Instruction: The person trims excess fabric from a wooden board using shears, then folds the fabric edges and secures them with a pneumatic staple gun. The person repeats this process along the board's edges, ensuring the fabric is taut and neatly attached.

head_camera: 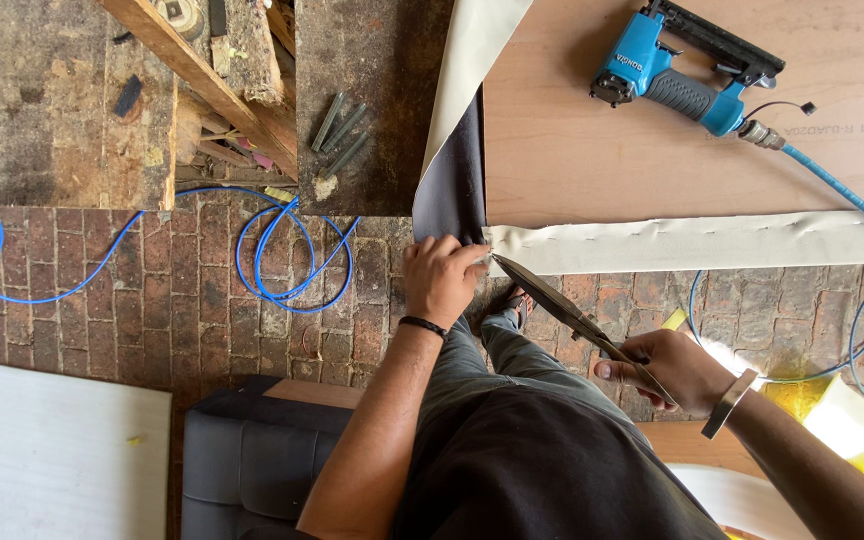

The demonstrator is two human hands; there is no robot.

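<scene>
Brick floor, left hand (440, 278) pinching fabric (452, 180), right hand (674, 368) gripping scissors (562, 310)

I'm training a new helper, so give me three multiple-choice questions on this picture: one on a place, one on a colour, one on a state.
1. Where does the staple gun lie?
A. on the wooden board
B. on the brick floor
C. on the grey seat

2. What colour is the coiled hose on the bricks?
A. red
B. blue
C. green

3. What does the right hand hold?
A. nothing
B. a hammer
C. scissors

Answers:
1 A, it rests on the wooden board.
2 B, the loops are blue.
3 C, scissors point at the fabric corner that the left hand pinches.
</scene>
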